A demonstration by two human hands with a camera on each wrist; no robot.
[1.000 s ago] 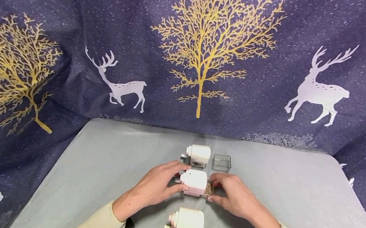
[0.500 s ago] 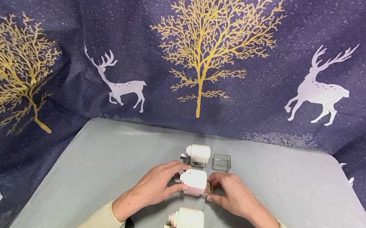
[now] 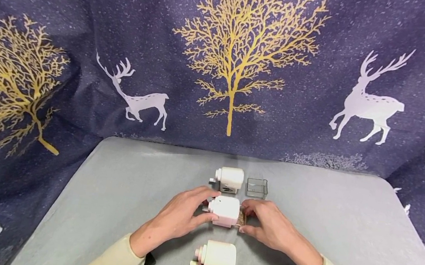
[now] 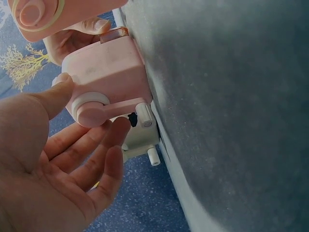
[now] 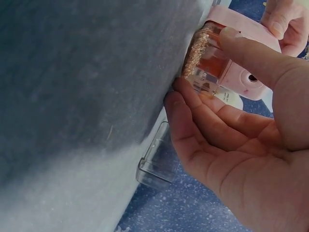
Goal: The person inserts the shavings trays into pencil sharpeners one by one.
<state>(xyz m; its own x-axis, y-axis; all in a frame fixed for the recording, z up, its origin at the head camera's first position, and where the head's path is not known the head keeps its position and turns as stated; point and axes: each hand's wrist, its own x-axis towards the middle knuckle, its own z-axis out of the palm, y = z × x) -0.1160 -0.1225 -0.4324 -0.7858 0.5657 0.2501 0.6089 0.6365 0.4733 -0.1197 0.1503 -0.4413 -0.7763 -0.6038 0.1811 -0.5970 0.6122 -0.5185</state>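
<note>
A pink crank pencil sharpener (image 3: 226, 209) stands on the table between the hands. My left hand (image 3: 181, 213) grips its body from the crank side, thumb on one face and fingers on the other. My right hand (image 3: 274, 226) pinches the clear shavings drawer (image 3: 242, 218) between thumb and fingers. In the right wrist view, pale brown shavings (image 5: 197, 52) lie in this drawer, which is partly inside the sharpener's opposite end. The left wrist view shows the pink crank handle (image 4: 123, 107) with its white knob close by the left fingers.
A white sharpener (image 3: 231, 178) stands just behind, with a separate clear drawer (image 3: 257, 188) to its right. Nearer the person is a cream and pink sharpener (image 3: 218, 258). The grey table (image 3: 120, 179) meets a dark blue printed cloth (image 3: 276, 126) at the back.
The right hand has pushed the drawer slightly left, so less of it sticks out of the pink sharpener. The left hand's hold has stayed the same.
</note>
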